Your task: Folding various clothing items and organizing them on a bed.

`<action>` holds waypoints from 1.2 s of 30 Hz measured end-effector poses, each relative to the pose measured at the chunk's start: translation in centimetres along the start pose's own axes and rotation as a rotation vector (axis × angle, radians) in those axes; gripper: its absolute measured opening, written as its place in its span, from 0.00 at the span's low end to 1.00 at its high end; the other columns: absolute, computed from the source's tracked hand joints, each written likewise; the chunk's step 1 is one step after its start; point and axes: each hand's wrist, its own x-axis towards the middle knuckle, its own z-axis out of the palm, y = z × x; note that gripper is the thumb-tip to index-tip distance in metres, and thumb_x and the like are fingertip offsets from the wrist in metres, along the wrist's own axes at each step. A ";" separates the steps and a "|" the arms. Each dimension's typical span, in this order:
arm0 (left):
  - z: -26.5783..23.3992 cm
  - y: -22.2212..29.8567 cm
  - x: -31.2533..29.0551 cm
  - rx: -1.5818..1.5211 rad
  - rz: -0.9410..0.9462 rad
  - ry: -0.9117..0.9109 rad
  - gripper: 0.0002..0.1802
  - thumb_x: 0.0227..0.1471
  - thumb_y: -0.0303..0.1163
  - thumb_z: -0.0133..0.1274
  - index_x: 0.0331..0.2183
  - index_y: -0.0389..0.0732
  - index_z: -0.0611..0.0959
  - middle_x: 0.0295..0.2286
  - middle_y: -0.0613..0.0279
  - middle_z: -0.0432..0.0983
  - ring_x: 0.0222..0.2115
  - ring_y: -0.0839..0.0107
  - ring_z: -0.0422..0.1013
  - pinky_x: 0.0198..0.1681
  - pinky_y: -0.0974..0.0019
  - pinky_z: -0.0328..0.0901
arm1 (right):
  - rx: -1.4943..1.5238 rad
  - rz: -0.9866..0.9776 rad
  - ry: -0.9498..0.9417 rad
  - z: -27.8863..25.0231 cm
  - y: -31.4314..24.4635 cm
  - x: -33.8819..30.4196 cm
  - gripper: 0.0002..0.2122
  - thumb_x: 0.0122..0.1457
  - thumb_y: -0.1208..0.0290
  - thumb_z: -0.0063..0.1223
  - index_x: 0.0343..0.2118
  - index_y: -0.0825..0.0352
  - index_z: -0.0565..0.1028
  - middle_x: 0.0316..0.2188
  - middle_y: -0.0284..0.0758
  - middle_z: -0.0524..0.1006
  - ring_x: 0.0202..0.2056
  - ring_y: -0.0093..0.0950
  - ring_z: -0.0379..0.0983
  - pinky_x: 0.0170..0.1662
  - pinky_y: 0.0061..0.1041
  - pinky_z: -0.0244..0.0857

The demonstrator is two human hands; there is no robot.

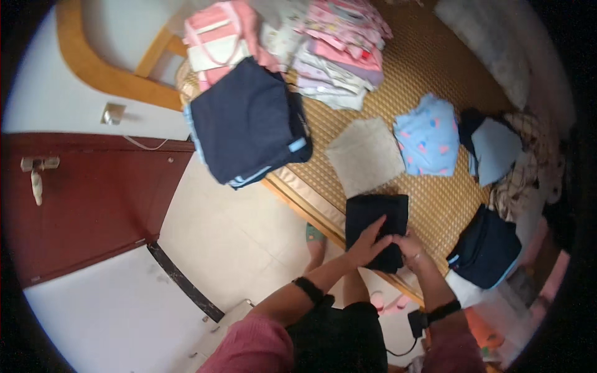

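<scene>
A small folded black garment [377,211] lies at the near edge of the mat-covered bed. My left hand [369,244] rests on top of it with fingers stretched out and apart. At the garment's right edge, my right hand [408,246] has its fingers curled around the cloth, their tips partly hidden. The two hands nearly meet. Just beyond the black garment lies a folded beige cloth [365,156]. A light blue garment with pink and blue spots [427,137] is folded to the right of that.
A tall stack topped by a navy garment [245,118] stands at the bed's left edge, before piles of pink clothes [348,46]. More folded dark clothes [488,245] and a blue-grey piece [495,149] lie right. A dark red door [93,211] is far left.
</scene>
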 end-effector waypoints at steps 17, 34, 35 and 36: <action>-15.6 3.9 -24.2 -0.332 -0.140 0.352 0.32 0.55 0.34 0.46 0.57 0.40 0.54 0.47 0.55 0.62 0.45 0.69 0.63 0.47 0.67 0.60 | -1.251 -1.751 0.424 31.0 -25.7 -6.0 0.31 0.38 0.86 0.41 0.51 0.61 0.67 0.53 0.38 0.64 0.58 0.47 0.50 0.58 0.46 0.42; -11.5 1.4 -36.2 -0.625 -0.334 0.723 0.30 0.55 0.35 0.45 0.57 0.42 0.55 0.47 0.52 0.66 0.44 0.69 0.65 0.48 0.66 0.59 | -1.790 -1.409 0.149 36.6 -19.6 -0.5 0.33 0.42 0.83 0.46 0.57 0.56 0.59 0.58 0.40 0.56 0.59 0.43 0.49 0.58 0.45 0.43; -11.0 1.6 -36.1 -0.622 -0.321 0.712 0.30 0.55 0.35 0.45 0.57 0.42 0.55 0.47 0.52 0.66 0.44 0.69 0.65 0.48 0.66 0.59 | -1.876 -1.365 0.072 35.6 -19.2 -0.1 0.33 0.43 0.79 0.49 0.57 0.55 0.58 0.58 0.41 0.54 0.59 0.43 0.47 0.58 0.45 0.43; -10.6 1.7 -36.3 -0.643 -0.307 0.722 0.30 0.55 0.34 0.45 0.57 0.42 0.56 0.46 0.52 0.67 0.44 0.70 0.65 0.48 0.66 0.59 | -1.894 -1.348 0.082 35.7 -18.9 0.0 0.33 0.44 0.78 0.50 0.57 0.55 0.58 0.58 0.41 0.54 0.59 0.43 0.47 0.59 0.45 0.42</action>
